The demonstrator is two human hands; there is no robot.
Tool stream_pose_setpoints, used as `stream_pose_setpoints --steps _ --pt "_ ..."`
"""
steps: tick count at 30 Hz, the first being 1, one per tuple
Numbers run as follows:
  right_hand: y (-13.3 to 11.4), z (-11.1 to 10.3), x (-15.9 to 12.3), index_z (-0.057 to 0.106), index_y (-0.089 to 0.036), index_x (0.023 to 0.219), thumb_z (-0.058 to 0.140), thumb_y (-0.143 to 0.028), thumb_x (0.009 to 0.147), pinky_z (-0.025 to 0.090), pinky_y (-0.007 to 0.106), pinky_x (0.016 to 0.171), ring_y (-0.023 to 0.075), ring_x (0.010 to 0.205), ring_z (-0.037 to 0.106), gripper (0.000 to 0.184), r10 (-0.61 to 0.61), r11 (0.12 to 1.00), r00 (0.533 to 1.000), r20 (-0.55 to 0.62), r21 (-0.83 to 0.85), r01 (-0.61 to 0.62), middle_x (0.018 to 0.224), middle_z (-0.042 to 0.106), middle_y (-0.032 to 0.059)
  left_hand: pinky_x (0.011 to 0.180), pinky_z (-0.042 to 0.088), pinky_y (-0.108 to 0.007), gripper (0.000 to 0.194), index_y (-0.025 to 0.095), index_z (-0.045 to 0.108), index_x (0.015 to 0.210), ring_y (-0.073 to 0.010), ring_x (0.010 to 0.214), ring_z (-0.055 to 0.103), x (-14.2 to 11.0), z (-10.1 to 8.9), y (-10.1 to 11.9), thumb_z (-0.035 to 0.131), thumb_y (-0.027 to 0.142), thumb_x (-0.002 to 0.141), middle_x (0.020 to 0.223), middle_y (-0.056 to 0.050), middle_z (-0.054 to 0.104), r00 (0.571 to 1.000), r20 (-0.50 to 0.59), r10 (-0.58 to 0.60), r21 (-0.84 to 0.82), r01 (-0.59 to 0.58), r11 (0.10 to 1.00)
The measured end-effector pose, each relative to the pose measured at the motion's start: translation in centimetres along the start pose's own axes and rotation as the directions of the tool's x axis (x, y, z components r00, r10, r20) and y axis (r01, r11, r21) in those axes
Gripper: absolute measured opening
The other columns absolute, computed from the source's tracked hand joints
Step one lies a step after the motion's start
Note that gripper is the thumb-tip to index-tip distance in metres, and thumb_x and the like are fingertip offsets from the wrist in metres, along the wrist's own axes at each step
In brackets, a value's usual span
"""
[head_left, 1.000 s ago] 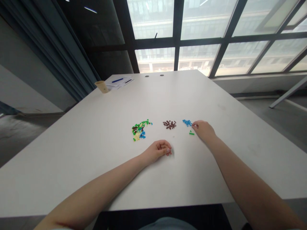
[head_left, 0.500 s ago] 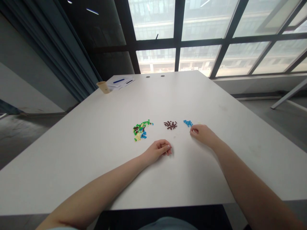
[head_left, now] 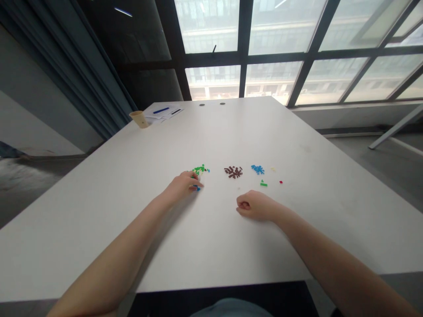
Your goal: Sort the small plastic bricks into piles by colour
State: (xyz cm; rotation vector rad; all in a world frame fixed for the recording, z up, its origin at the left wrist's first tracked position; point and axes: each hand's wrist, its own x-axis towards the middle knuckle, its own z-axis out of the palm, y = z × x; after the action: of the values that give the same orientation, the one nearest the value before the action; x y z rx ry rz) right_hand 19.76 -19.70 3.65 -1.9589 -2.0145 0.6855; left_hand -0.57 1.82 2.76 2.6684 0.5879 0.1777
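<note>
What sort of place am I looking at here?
Probably an office or meeting room, though that's a guess: there's a large white table, loose white papers with a slim blue pen on them, and big dark-framed glass windows.

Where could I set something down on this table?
Wide bare patches lie between the brown pieces and the far round discs, and right of the red piece. Crowded: the mixed-colour pile, partly hidden by the left hand.
</note>
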Motion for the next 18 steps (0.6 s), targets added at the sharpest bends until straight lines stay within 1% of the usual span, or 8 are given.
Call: stream_pose_setpoints --steps 2,4,9,12,14,16,17,18 --pt "0.1 0.0 -0.1 0.038 -0.017 0.056 0.047 -0.025 0.072 0.018 0.024 0.052 0.0076 0.051 0.029 0.02 0.002 1.0 1.0 0.001 0.007 -0.002 0.051 0.04 -0.004 0.076 0.041 -0.037 0.026 0.022 0.073 0.085 -0.0239 0.086 0.054 -0.1 -0.1 0.0 0.058 0.01 0.066 0.094 -0.011 0.06 0.999 0.037 0.006 -0.019 -0.006 1.0" --pt "0.1 0.0 -0.1 0.038 -0.018 0.056 0.048 -0.025 0.072 0.018 0.024 0.052 0.0076 0.051 0.029 0.02 0.004 1.0 1.0 0.001 0.01 -0.004 0.051 0.04 -0.0041 0.074 0.041 -0.036 0.025 0.021 0.073 0.084 -0.023 0.083 0.054 -0.1 0.0 0.2 0.058 0.011 0.067 0.093 -0.01 0.06 0.999 0.042 0.009 -0.028 -0.007 1.0" --pt "0.2 -0.1 -0.1 0.037 -0.017 0.055 0.048 -0.027 0.073 0.018 0.023 0.051 0.0074 0.05 0.029 0.023 0.003 1.0 1.0 0.012 0.03 -0.003 0.051 0.04 -0.0043 0.076 0.041 -0.035 0.017 0.018 0.071 0.08 -0.0225 0.084 0.054 0.1 0.3 0.7 0.059 0.016 0.069 0.091 -0.01 0.06 1.0 -0.008 0.019 -0.055 -0.019 0.998" --pt "0.1 -0.2 -0.1 0.037 -0.017 0.055 0.049 -0.027 0.072 0.018 0.023 0.051 0.0073 0.05 0.03 0.023 0.011 0.999 1.0 0.017 0.04 -0.011 0.051 0.04 -0.0043 0.075 0.041 -0.032 0.015 0.017 0.068 0.082 -0.0192 0.081 0.054 0.1 0.0 1.8 0.056 0.021 0.073 0.087 -0.008 0.061 0.999 -0.051 0.01 -0.12 -0.016 0.993" --pt "0.0 -0.2 -0.1 0.038 -0.017 0.055 0.049 -0.027 0.072 0.018 0.023 0.051 0.0072 0.05 0.03 0.022 0.009 0.999 1.0 0.016 0.043 -0.01 0.051 0.04 -0.0043 0.07 0.041 -0.029 0.015 0.017 0.066 0.082 -0.0157 0.073 0.053 0.1 0.0 3.0 0.056 0.026 0.075 0.079 -0.005 0.061 0.996 -0.069 -0.057 -0.203 0.042 0.978" --pt "-0.1 -0.3 -0.1 0.039 -0.017 0.056 0.05 -0.026 0.072 0.018 0.023 0.051 0.0072 0.05 0.03 0.022 0.003 0.999 1.0 0.012 0.045 -0.004 0.051 0.041 -0.0044 0.064 0.04 -0.026 0.018 0.016 0.063 0.08 -0.0129 0.065 0.051 0.1 0.2 4.5 0.059 0.032 0.073 0.073 -0.002 0.061 0.988 -0.059 -0.139 -0.382 0.106 0.918" --pt "-0.1 -0.3 -0.1 0.039 -0.017 0.056 0.05 -0.026 0.072 0.018 0.023 0.051 0.0072 0.05 0.03 0.022 0.002 0.999 1.0 0.011 0.044 -0.003 0.051 0.041 -0.0044 0.062 0.039 -0.025 0.02 0.015 0.062 0.078 -0.0122 0.064 0.052 0.0 0.5 5.3 0.062 0.034 0.072 0.073 -0.003 0.062 0.986 -0.034 -0.164 -0.511 0.124 0.851" --pt "-0.1 -0.4 -0.1 0.039 -0.017 0.056 0.05 -0.026 0.072 0.018 0.023 0.051 0.0072 0.05 0.03 0.021 0.002 0.999 1.0 0.012 0.045 -0.003 0.051 0.041 -0.0044 0.062 0.04 -0.024 0.022 0.014 0.06 0.075 -0.0117 0.065 0.053 0.0 0.8 6.1 0.065 0.035 0.069 0.074 -0.004 0.063 0.985 0.007 -0.171 -0.654 0.134 0.745"
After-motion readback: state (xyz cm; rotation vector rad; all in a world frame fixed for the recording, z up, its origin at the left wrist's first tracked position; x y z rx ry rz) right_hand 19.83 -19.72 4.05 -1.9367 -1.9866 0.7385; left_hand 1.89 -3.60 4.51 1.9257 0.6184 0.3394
